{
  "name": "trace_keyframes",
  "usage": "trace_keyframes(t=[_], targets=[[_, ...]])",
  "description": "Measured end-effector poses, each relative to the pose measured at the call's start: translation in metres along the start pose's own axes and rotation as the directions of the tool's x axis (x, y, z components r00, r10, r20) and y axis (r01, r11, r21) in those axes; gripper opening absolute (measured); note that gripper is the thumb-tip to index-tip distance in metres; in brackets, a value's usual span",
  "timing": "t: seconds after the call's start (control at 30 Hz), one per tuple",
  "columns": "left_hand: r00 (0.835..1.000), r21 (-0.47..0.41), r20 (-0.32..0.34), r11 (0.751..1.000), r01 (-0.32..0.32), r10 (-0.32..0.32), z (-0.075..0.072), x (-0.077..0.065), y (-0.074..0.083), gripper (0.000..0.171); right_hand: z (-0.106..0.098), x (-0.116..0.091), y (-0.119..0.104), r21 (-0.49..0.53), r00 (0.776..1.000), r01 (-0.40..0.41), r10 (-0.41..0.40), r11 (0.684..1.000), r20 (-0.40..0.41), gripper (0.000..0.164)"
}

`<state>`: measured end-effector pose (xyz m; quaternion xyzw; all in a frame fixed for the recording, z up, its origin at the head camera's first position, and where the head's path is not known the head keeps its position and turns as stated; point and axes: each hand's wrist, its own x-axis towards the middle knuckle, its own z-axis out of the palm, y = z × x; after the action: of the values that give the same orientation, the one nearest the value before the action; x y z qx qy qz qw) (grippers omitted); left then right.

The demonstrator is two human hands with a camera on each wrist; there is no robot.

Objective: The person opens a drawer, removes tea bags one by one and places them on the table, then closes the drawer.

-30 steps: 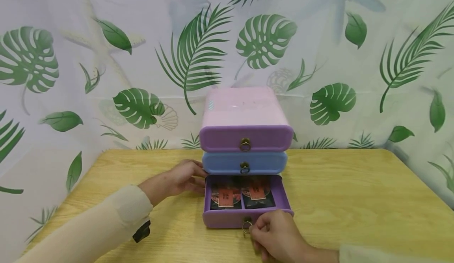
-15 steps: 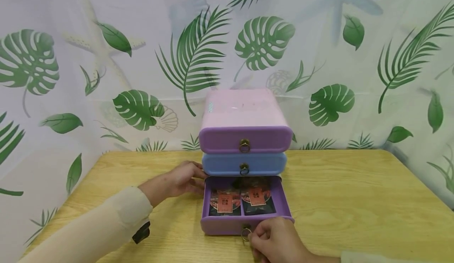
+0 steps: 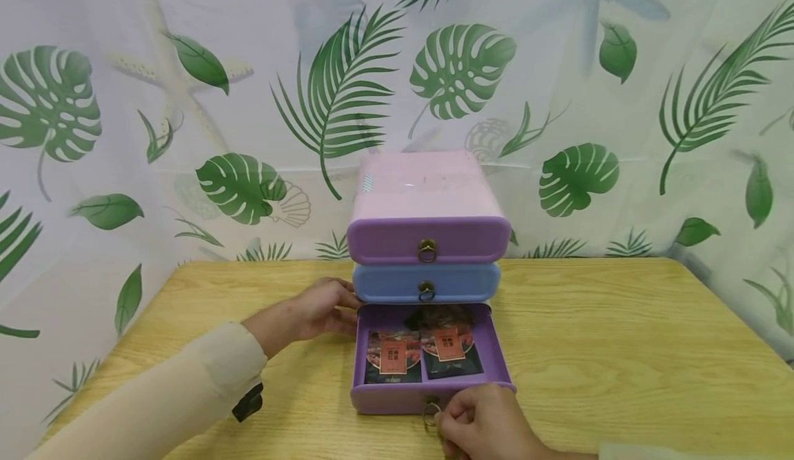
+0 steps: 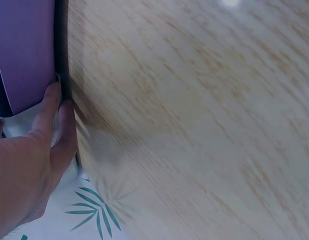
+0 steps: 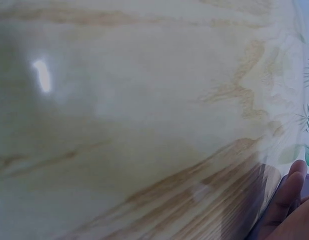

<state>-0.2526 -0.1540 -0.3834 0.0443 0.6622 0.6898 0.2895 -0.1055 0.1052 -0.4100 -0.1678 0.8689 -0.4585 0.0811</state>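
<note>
A small pink-topped drawer cabinet stands on the table, its bottom purple drawer pulled out towards me. My right hand pinches the brass ring pull on that drawer's front. Inside lie dark packets with red labels: a left packet and a right packet, with a divider between them. More dark wrapping shows behind the right one. My left hand rests against the cabinet's left side; in the left wrist view its fingers extend along the pale casing beside the purple drawer.
Above the pulled-out drawer, a blue drawer and a top purple drawer are closed, each with a brass ring. The wood-grain table extends to both sides. A leaf-print cloth hangs behind it.
The bottom drawer has slid further out towards me, with my right hand still on its ring. More of the packets shows. My left hand has stayed at the cabinet's side.
</note>
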Motion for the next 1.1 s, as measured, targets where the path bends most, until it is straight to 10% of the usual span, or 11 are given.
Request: trace_keyframes(t=[1.1], targets=[[1.0, -0.025, 0.012, 1.0, 0.003, -0.002, -0.001, 0.003, -0.001, 0.037, 0.01, -0.023, 0.0, -0.001, 1.0, -0.012, 0.012, 1.0, -0.029, 0.013]])
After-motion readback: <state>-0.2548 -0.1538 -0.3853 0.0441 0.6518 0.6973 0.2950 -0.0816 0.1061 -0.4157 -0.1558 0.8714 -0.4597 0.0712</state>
